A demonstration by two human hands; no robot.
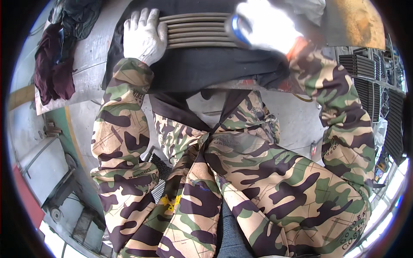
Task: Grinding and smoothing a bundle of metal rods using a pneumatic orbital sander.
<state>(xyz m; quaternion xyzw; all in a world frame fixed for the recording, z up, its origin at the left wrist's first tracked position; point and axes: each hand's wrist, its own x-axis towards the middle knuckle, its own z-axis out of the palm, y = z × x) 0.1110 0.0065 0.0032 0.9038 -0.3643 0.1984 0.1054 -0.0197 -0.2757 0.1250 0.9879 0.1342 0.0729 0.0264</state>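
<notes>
Several slim metal rods (195,31) lie side by side across a black cloth (206,69) on the table in front of me. My left hand (145,38), in a white glove, rests flat over their left ends with its fingers apart. Over the right part of the rods is my right hand (270,26), also white-gloved and blurred by motion. It is closed on a round thing with a blue edge (237,31), which touches or nearly touches the rods. The glove hides most of that thing, so its kind cannot be made out.
Dark crumpled clothing (56,71) lies at the table's left end. A rust-stained brown sheet (359,23) is at the back right, beside clear plastic (312,9). Racks of dark bars (365,66) stand to the right. Wheeled metal equipment (64,206) is at the lower left.
</notes>
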